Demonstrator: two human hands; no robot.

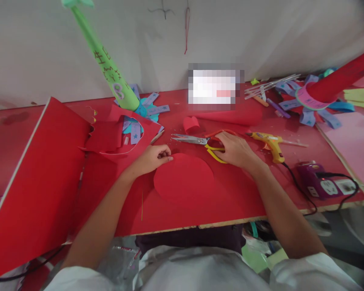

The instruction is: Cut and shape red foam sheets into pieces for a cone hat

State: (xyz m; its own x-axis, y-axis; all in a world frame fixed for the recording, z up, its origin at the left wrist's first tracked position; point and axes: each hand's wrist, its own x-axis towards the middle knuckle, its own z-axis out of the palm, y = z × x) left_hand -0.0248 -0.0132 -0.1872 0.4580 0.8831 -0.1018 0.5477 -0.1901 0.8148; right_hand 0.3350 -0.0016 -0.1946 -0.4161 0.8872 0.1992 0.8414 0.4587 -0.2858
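My left hand (157, 156) has its fingers curled, with thumb and forefinger pinched at the upper left edge of a round piece of red paper (184, 178). The paper lies on the red tabletop in front of me. To its upper right, my right hand (235, 148) is closed around the handles of a pair of scissors (194, 139), which have yellow and red grips. Their blades point left, slightly apart, just beyond the paper's far edge. A small red paper heart (191, 124) sits behind the blades. Left of my left hand lies a red paper offcut (151, 129) with a curved cut edge.
A yellow glue gun (269, 143) lies right of my right hand, its cord running to a purple power strip (317, 182). Green (109, 72) and red (342, 81) paper cones stand at the back. A red board (33, 182) rises at left.
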